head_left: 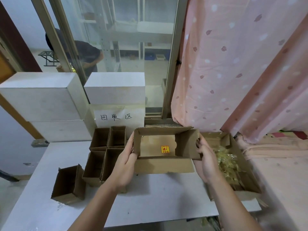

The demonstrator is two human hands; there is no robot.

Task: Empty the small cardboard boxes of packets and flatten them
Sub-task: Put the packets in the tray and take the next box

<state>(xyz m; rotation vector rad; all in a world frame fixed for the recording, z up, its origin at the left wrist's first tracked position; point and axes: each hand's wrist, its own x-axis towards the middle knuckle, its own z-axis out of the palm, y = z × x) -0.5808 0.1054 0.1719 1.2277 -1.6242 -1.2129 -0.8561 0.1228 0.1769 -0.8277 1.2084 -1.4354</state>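
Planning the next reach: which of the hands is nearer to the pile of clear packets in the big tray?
Right. The right hand grips the held box at its right end, directly beside the packets. The left hand grips the box's left end, the box's whole length farther off.

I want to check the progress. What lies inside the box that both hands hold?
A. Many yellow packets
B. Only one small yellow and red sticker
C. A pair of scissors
B: the held box shows bare cardboard with only the sticker.
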